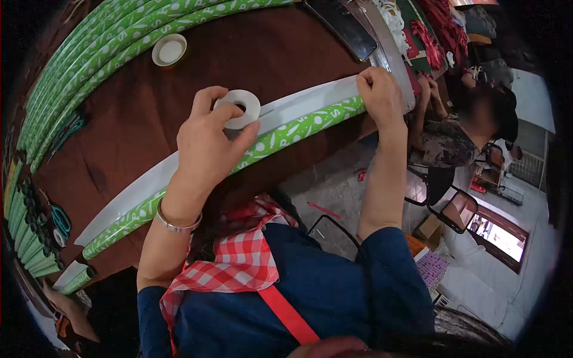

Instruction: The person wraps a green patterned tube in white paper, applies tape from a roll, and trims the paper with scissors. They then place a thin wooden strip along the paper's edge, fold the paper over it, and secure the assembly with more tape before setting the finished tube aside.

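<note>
My left hand (206,143) grips a white roll of tape (246,101), thumb and fingers around it. It is held just over a long roll of green wrapping paper (286,134) with white printed shapes. The paper's white underside (134,185) shows along the far side of the roll. At the roll's right end, my right hand (381,98) is closed, its fingers pressed together by the paper's edge. Whatever those fingers pinch is hidden.
Several finished green rolls (113,48) line the far side of the brown table (131,113). A small round dish (169,50), a phone (343,27) and scissors (59,218) also lie there. Another person (447,140) sits at the right, hands near red material (427,45).
</note>
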`<state>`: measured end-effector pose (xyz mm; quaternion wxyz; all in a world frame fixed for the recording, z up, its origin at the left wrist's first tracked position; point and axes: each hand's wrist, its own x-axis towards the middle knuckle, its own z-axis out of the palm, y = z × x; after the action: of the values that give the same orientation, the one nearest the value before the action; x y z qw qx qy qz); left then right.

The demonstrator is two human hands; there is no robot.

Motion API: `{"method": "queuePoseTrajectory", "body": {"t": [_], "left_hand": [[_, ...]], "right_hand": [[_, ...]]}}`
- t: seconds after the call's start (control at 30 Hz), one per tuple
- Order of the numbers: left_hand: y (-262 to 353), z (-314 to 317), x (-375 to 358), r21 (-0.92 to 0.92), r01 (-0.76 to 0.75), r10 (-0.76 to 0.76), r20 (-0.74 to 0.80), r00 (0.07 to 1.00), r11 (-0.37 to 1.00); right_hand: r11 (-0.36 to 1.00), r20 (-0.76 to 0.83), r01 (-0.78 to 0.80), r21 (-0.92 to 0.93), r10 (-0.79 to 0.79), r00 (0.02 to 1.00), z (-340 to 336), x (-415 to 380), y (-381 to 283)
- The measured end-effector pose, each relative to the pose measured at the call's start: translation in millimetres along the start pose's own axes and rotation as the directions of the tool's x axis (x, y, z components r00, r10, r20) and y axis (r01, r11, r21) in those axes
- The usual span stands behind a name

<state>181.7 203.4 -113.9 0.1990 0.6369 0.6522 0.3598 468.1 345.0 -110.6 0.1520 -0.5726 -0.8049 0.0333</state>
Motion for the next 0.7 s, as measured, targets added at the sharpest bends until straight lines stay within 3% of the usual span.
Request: {"method": "queuePoseTrajectory", "body": {"t": [0.17, 0.5, 0.57, 0.7], "left_hand": [[0.0, -0.2, 0.7, 0.135, -0.001, 0.005, -0.034, 0.999, 0.991], [2.1, -0.4, 2.2, 0.168, 0.044, -0.045, -0.002, 0.999, 0.985], [-0.7, 3.5, 2.9, 0.201, -0.021, 0.037, -0.076, 0.996, 0.979], [-1.1, 5.0, 3.9, 0.209, -0.018, 0.034, -0.071, 0.997, 0.978]], "right_hand": [[0.999, 0.013, 0.037, 0.001, -0.037, 0.999, 1.9, 0.5, 5.4], [0.999, 0.017, 0.032, -0.029, -0.032, 0.999, 1.0, 2.0, 4.6], [0.999, 0.025, 0.032, -0.003, -0.031, 0.999, 0.8, 2.9, 5.9], [0.999, 0.023, 0.03, -0.018, -0.029, 0.999, 1.1, 3.0, 6.0]]}}
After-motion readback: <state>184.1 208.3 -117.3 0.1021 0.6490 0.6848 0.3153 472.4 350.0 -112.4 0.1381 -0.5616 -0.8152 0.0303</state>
